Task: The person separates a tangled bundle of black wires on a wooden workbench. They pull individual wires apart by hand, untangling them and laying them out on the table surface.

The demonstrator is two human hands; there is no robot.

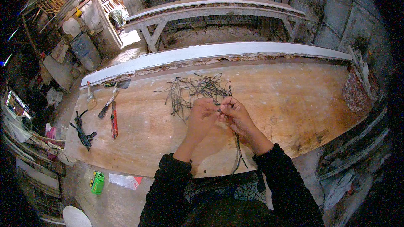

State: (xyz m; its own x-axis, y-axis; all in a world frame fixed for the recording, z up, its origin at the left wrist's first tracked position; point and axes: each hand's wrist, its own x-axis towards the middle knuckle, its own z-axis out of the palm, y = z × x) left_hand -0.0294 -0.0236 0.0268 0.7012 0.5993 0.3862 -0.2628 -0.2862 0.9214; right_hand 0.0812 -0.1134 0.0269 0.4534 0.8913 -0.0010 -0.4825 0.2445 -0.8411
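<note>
A worn wooden counter carries a tangle of dark wire strands near its middle, and at its left end a red-handled cutter, a scraper, and black pliers.

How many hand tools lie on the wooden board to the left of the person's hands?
4, near the board's left end: a pale-handled tool, a scraper, a red cutter and dark pliers. Others may be hidden.
</note>
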